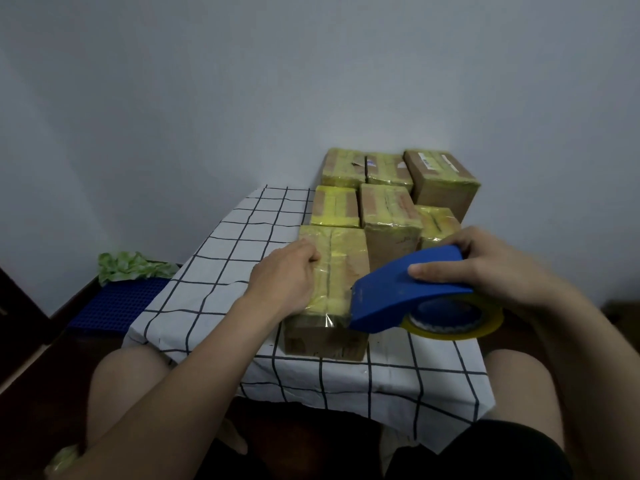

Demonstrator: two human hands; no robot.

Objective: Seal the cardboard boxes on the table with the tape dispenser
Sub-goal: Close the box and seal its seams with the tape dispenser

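On the low table draped in a white cloth with a dark grid (pixel 221 271), the head view shows the nearest brown cardboard box (pixel 325 341) at the front edge, its top wrapped in yellowish clear tape. The left hand (pixel 284 275) rests palm down on the left part of that top, fingers loosely bent and gripping nothing. The right hand (pixel 485 261) is clamped around the blue plastic tape dispenser (pixel 391 292), thumb laid across its curved back. The dispenser's front edge touches the box's near right corner. A roll of yellowish tape (pixel 485 327) sits in the dispenser. Six more taped cardboard boxes (pixel 388 209) stand behind, packed together against the wall. Left of the table lie a blue gridded plastic mat (pixel 117 303) and a crumpled green sheet (pixel 128 265).
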